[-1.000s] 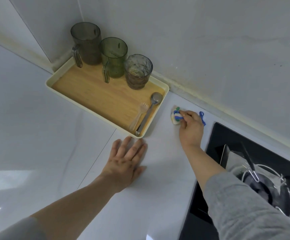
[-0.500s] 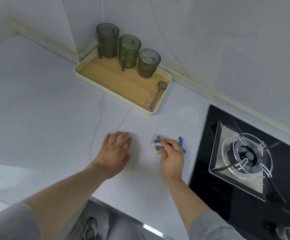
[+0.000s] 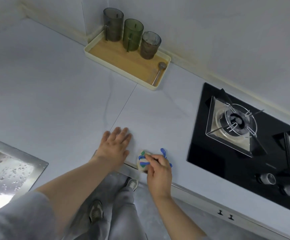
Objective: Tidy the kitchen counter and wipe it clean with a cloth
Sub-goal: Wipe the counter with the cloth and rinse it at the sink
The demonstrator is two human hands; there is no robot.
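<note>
Low in the frame's centre, the right hand (image 3: 158,168) pinches a small patterned cloth (image 3: 142,162) at the white worktop's (image 3: 62,94) front edge. Beside it, the left hand (image 3: 115,147) rests flat, fingers spread.

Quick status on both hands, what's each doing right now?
Left hand: open, flat on the counter.
Right hand: pinching the cloth at the counter edge.

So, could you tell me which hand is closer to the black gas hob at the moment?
Right. The right hand, pinching a small cloth, sits just left of the black gas hob; the left hand rests flat on the counter farther left.
</note>
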